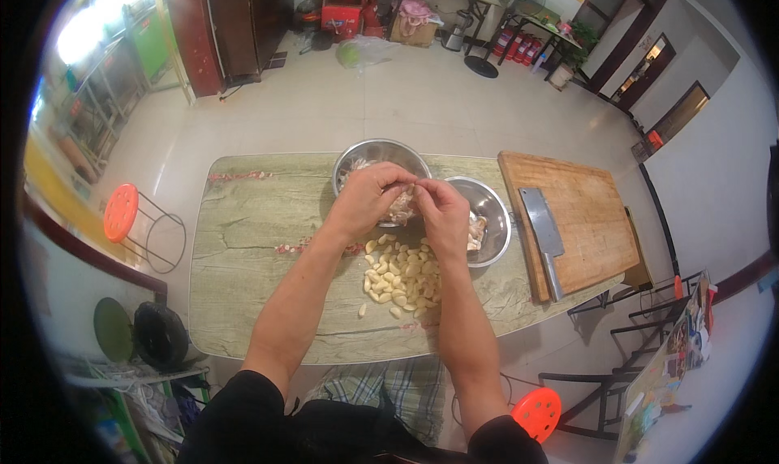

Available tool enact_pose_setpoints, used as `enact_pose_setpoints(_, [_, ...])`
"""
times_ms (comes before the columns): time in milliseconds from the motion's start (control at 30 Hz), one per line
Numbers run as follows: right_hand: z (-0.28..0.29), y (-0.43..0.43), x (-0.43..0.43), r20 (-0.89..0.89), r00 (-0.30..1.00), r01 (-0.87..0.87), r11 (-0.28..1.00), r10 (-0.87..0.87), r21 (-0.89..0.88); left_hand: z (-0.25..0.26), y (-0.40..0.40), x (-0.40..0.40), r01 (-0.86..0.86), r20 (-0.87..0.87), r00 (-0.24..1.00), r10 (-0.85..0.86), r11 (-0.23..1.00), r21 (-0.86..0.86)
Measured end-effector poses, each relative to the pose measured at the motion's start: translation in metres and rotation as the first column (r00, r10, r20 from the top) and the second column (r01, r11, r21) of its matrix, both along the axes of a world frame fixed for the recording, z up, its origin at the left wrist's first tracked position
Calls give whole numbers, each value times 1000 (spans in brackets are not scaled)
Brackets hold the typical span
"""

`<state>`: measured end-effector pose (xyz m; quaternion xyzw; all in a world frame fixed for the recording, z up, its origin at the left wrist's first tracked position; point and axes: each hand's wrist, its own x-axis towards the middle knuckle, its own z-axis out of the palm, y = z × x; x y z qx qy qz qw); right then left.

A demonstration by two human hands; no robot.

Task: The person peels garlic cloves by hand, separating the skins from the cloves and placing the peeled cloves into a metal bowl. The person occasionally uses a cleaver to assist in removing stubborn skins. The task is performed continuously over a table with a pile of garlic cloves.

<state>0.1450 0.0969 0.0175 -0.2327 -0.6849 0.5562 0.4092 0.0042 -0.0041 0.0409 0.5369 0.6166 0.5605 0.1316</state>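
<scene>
My left hand (372,199) and my right hand (445,215) meet fingertip to fingertip over a large stainless steel bowl (389,146). Both pinch a small piece, apparently a garlic clove, mostly hidden by the fingers. Papery garlic skins (401,208) lie in that bowl. To its right, partly behind my right hand, a smaller steel bowl (498,211) holds some unpeeled garlic (476,229). Between my forearms, a loose heap of peeled garlic cloves (398,275) is spread on the table, partly covered by my right wrist.
The wood-patterned table (243,281) carries a thick wooden cutting board (584,220) at right, with a cleaver (543,223) lying along its left side. Red-orange stools (122,213) stand on the floor left and near right. A standing fan (482,66) is beyond the table.
</scene>
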Motion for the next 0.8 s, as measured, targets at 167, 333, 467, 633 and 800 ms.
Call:
enact_pose_setpoints(167, [1,1,2,21,1000,11,998,-12,54,-2,0,-1,3,-66,998,-1,1000,31])
enact_pose_setpoints(333, [5,-1,3,48,999,25,999,-26,28,-2,1,-1,29,-55,998,-27,999,29])
enact_pose_setpoints(467, [7,-3,3,63,997,40,999,-41,17,-4,2,-2,59,17,998,-59,998,-2])
enact_pose_setpoints(633, [0,-2,1,40,998,48,998,-50,42,-3,2,2,71,150,987,-66,997,-27])
enact_pose_setpoints(800, [3,-3,1,-19,1000,11,995,-13,-100,-2,1,3,78,269,961,-63,996,-48])
